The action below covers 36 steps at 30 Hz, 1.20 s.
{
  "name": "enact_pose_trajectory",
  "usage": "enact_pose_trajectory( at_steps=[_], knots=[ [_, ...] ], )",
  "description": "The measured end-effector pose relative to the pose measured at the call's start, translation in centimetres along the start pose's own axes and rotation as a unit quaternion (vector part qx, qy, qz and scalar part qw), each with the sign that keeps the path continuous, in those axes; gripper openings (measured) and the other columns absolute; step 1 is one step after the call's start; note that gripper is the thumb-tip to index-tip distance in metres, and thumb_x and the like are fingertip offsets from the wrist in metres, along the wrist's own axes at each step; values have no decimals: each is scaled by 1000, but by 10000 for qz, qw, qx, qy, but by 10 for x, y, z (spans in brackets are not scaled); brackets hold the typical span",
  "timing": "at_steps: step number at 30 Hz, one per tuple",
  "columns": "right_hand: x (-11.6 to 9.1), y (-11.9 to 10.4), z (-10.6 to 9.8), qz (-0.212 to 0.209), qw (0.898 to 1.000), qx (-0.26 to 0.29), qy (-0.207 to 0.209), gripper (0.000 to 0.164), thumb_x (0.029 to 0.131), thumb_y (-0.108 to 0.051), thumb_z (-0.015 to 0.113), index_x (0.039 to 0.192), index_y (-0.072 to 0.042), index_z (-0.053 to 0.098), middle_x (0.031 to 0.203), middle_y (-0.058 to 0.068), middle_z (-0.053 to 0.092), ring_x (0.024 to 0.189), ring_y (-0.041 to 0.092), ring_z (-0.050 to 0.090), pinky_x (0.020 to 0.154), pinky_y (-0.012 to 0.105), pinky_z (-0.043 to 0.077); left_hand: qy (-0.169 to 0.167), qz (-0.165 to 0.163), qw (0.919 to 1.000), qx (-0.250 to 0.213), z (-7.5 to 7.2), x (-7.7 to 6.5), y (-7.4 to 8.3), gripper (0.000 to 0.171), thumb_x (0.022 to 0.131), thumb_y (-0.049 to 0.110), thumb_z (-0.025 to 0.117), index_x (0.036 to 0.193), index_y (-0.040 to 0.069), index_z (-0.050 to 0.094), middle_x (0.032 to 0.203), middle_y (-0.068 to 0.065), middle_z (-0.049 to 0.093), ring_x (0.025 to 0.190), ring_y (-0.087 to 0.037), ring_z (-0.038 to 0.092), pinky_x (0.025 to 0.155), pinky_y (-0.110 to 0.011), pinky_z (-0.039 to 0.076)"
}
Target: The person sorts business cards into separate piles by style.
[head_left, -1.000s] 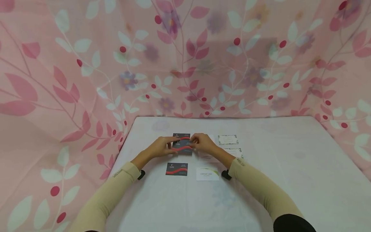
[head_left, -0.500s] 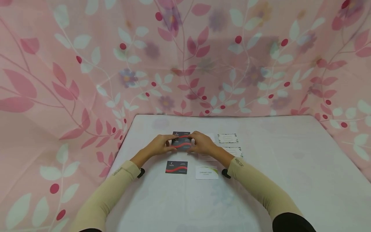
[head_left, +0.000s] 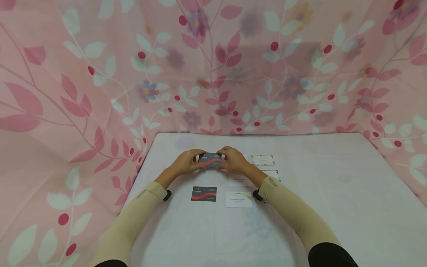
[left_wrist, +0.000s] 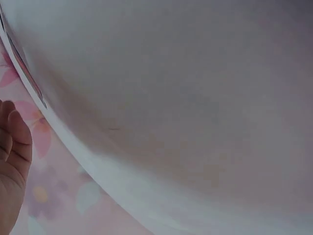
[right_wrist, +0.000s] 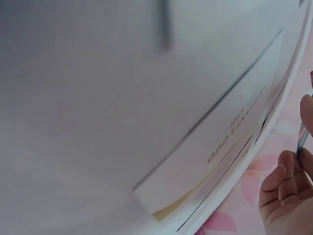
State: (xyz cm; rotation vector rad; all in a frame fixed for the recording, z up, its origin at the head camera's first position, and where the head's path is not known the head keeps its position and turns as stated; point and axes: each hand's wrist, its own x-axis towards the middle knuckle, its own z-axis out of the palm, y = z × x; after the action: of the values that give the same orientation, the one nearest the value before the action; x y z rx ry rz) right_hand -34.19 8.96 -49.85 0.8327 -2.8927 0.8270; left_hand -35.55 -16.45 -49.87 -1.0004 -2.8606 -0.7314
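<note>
In the head view, a dark grey business card (head_left: 210, 160) with a red wave is held level between both hands, a thin dark strip showing behind its far edge. My left hand (head_left: 183, 163) grips its left end between thumb and fingers. At the right end my right hand (head_left: 235, 161) pinches it the same way. The right wrist view catches the card edge-on (right_wrist: 302, 141) between the fingers. Only part of my left hand (left_wrist: 12, 161) enters the left wrist view, with the card out of frame there.
Nearer on the white table (head_left: 333, 193) lie a matching dark card (head_left: 204, 194) and a white card with a green curve (head_left: 239, 200). Under the right forearm a white card (head_left: 240, 180) is partly covered. Two leaf-bordered cards (head_left: 262, 160) lie to the right.
Two dark cards that overlapped with both designs showing now line up almost as one. Both hands have closed in around the ends and risen slightly in view.
</note>
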Motion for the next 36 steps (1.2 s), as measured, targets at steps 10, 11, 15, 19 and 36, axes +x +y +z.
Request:
enact_pose_trajectory(
  at_steps=[10, 11, 15, 19, 36],
  knots=[
    [16, 7, -2, 180, 9995, -242, 60, 64, 77, -33, 85, 132, -9, 63, 128, 8, 63, 98, 21, 64, 83, 38, 53, -163, 20, 9989, 432, -5, 24, -8, 65, 78, 35, 84, 132, 7, 63, 125, -11, 62, 87, -21, 59, 76, -36, 50],
    [18, 8, -3, 181, 9995, -260, 35, 64, 77, -34, 85, 132, -9, 63, 128, 9, 63, 102, 23, 64, 86, 39, 52, -220, -24, 9986, 471, -6, 25, -8, 65, 78, 36, 84, 132, 7, 63, 124, -10, 62, 88, -21, 59, 76, -36, 50],
    [25, 10, -5, 290, 9987, -404, -64, 65, 79, -36, 83, 134, -9, 62, 131, 10, 62, 118, 28, 61, 100, 43, 47, -379, -96, 9981, 485, -11, 33, -9, 64, 81, 36, 82, 134, 7, 61, 127, -11, 61, 95, -26, 60, 83, -41, 49],
    [28, 12, -4, 606, 9979, -190, -104, 63, 80, -34, 83, 134, -11, 62, 133, 10, 62, 123, 29, 58, 103, 45, 45, -406, -88, 9986, 339, -9, 38, -12, 62, 83, 34, 80, 134, 6, 60, 129, -13, 59, 99, -27, 60, 89, -44, 48],
    [33, 12, 11, 783, 9960, -112, -407, 54, 80, -34, 82, 126, -11, 68, 128, 10, 62, 120, 28, 57, 101, 43, 46, -920, -719, 9923, 407, -1, 39, -25, 59, 82, 39, 80, 134, 15, 63, 135, -10, 59, 126, -31, 53, 95, -58, 36]
  ],
)
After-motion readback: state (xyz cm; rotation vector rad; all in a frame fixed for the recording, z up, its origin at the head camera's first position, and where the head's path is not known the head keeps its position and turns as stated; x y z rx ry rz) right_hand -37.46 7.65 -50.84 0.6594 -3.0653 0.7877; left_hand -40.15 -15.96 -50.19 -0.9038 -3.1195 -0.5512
